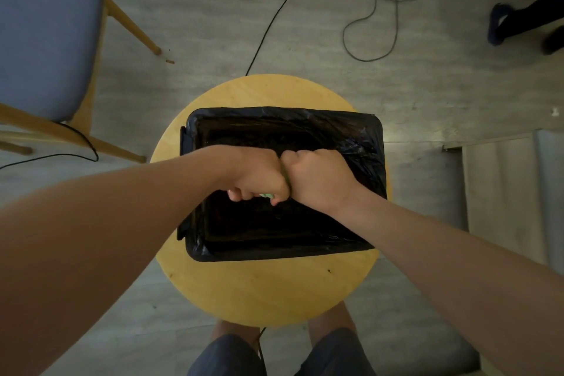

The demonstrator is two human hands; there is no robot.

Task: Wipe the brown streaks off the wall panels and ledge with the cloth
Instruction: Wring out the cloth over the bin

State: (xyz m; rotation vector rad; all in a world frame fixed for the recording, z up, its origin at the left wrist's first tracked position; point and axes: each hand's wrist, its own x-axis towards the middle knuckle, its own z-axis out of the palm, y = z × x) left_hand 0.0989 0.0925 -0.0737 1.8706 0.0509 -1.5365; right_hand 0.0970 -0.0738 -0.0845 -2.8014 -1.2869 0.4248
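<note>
**Desk:** What does the frame show?

**Photographer:** From above, a person's left hand [259, 175] and right hand [317, 180] meet fist to fist over a black-lined bin [370, 131]. The bin stands on a round wooden surface [268, 290]. Each grip is curled tight round the cloth [265, 194]. Only a green scrap of it shows under the left fingers, and an olive fold between the two fists.

**Desk:** So the cloth is not at the wall?

**Photographer:** No, it is held in both hands above the open bin. The panels and the ledge cannot be made out in this view, and no brown streak shows.

**Desk:** Which step is this?

**Photographer:** By my reading, wringing the cloth out before wiping. Whether it is wet I cannot tell.

**Desk:** How should it be done well?

**Photographer:** Turn the fists against each other and hold them over the middle of the bin, so any drips land in the liner and not on the wood. Then shake the cloth out and fold it to a flat pad with a clean face outward — a balled cloth is likely to smear. Stepping away, mind the cables [370, 13] on the floor and the blue-seated chair [45, 39] close by
</note>
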